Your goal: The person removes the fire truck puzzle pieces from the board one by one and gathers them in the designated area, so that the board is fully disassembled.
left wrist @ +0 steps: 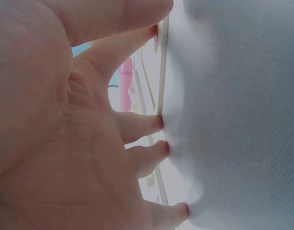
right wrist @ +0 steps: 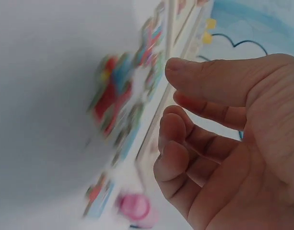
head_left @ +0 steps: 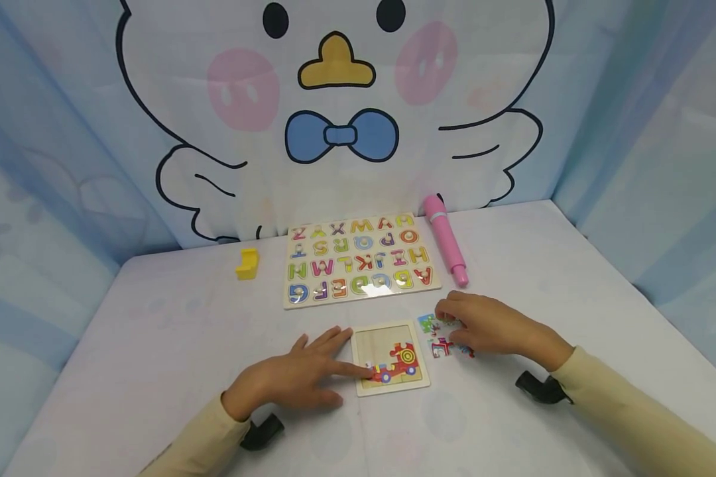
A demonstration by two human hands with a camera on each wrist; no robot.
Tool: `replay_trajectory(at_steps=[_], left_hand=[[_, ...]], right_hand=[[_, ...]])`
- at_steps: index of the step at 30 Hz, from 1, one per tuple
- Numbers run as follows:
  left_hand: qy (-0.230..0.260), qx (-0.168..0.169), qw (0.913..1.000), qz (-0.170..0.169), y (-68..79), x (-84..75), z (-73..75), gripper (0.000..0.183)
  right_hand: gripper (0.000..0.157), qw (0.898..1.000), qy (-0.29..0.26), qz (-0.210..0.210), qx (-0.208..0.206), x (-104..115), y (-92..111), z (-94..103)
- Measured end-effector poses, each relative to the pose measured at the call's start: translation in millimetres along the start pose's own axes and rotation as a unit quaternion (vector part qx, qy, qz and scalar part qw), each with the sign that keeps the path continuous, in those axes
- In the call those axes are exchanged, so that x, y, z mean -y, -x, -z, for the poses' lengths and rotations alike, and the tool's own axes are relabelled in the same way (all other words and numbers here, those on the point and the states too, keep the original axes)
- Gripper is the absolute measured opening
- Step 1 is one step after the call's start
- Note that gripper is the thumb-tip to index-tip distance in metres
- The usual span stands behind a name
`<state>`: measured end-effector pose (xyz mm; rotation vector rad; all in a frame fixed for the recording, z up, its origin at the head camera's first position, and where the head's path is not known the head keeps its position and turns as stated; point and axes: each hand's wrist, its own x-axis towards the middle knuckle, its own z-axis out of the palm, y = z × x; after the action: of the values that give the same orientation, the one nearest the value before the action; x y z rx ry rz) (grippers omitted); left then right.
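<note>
Head view: the left hand [head_left: 304,376] spreads its fingers, index finger touching the wooden puzzle board [head_left: 374,341] on the table [head_left: 483,424]; the right hand [head_left: 483,324] is over loose pieces [head_left: 439,348] just right of it.

Left wrist view: fingers extended—an ungripping hand, beside the board's edge.

Right wrist view: loosely curled grip, thumb apart—holding nothing; the pieces look blurred.

Head view: bright, diffuse light.
Letter board [head_left: 353,253]: glare near lower edge.
Left hand [left wrist: 75,120]: palm shaded against washed-out background.
Puzzle pieces [right wrist: 109,101]: blurred in right wrist view.
Table [right wrist: 46,120]: grey shading.
</note>
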<state>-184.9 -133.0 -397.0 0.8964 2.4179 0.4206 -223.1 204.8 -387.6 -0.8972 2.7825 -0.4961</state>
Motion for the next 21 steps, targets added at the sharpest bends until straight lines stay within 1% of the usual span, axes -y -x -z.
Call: replay_trajectory(at_steps=[2, 6, 9, 13, 17, 21], left_hand=[[-0.001, 0.001, 1.0, 0.0, 0.5, 0.5, 0.1, 0.054], [-0.003, 0.005, 1.0, 0.001, 0.8, 1.3, 0.7, 0.053], [-0.007, 0.008, 0.9999, 0.003, -0.3, 1.6, 0.7, 0.053], [-0.011, 0.008, 0.9999, 0.004, -1.0, 1.9, 0.5, 0.053], [-0.011, 0.008, 0.9999, 0.002, -0.9, 2.1, 0.1, 0.054], [-0.011, 0.007, 0.9999, 0.0, -0.2, 2.6, 0.2, 0.054]], right_hand=[[0.029, 1.0, -0.002, 0.021, 0.004, 10, -5, -1.6], [0.03, 0.996, 0.016, 0.083, 0.012, 32, -16, -7.2], [0.029, 0.993, 0.029, 0.111, 0.022, 44, -22, -12.9], [0.027, 0.992, 0.044, 0.116, 0.036, 54, -28, -19.5], [0.024, 0.991, 0.059, 0.113, 0.043, 56, -28, -24.4], [0.02, 0.99, 0.062, 0.116, 0.042, 57, -28, -26.5]])
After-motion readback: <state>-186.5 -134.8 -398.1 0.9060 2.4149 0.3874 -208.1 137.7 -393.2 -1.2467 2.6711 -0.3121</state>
